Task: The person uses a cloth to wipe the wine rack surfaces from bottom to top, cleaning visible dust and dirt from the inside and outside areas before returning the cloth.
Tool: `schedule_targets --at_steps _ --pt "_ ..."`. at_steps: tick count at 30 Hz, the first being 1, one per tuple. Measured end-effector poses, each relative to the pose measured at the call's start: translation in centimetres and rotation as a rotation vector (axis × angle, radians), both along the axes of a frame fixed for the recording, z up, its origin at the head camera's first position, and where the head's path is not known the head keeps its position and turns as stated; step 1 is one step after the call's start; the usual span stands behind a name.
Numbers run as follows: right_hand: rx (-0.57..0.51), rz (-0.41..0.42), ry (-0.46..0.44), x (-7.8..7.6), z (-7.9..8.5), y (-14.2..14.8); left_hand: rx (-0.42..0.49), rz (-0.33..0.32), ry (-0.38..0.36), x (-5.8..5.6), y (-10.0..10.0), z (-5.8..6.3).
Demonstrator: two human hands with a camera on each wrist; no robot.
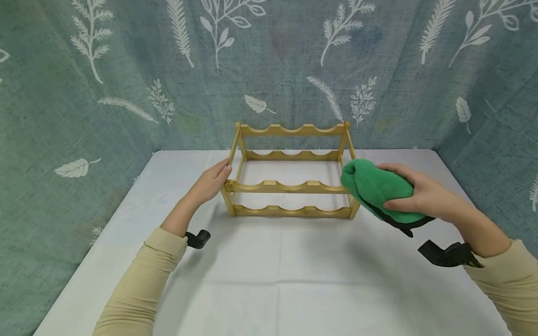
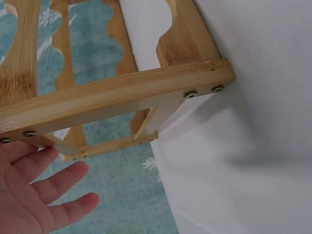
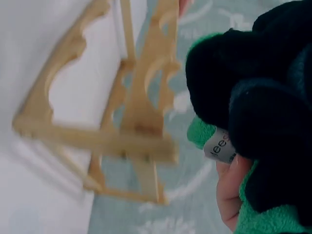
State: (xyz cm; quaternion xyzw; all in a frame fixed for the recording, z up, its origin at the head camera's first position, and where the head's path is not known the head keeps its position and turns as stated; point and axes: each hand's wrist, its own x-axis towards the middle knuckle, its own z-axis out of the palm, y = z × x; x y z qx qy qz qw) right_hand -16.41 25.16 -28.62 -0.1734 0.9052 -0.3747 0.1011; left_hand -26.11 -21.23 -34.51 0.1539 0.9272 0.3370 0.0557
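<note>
A wooden wine rack [image 1: 290, 187] with two tiers of scalloped rails stands on the white-covered table. My left hand [image 1: 210, 181] is at its upper left corner; in the left wrist view the hand's fingers [image 2: 66, 183] are spread and fairly straight, with the upper ones right against the underside of the rail. To the right, my right hand [image 1: 424, 193] grips a folded plush towel [image 1: 378, 186], green on one side and black on the other. The towel overlaps the rack's right front corner in the head view. A white label [image 3: 222, 146] shows on the towel in the right wrist view.
Green-blue cloth [image 1: 277, 84] with white leaf prints hangs behind the table and along both sides. Black wrist mounts [image 1: 449, 254] sit on both forearms. The white table cover [image 1: 269, 280] has fold creases in front of the rack.
</note>
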Motion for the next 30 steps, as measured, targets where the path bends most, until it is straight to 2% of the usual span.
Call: schedule_targets --at_steps 7,12,16,22,30 --pt "0.004 0.167 -0.030 0.3 -2.1 -4.8 -0.010 0.022 0.004 0.1 0.2 -0.1" --pt "0.006 0.250 -0.075 -0.5 -4.8 -8.2 -0.026 0.022 -0.010 0.1 0.2 -0.2" --pt "0.013 0.302 -0.089 -1.2 -7.1 -10.9 -0.026 -0.003 -0.038 0.0 0.1 -0.2" --pt "-0.007 0.386 -0.058 -2.5 -9.4 -14.6 -0.019 -0.011 -0.049 0.1 0.1 -0.1" --pt "0.034 0.462 -0.014 -3.8 -11.3 -19.2 -0.017 -0.007 -0.026 0.2 0.0 -0.2"
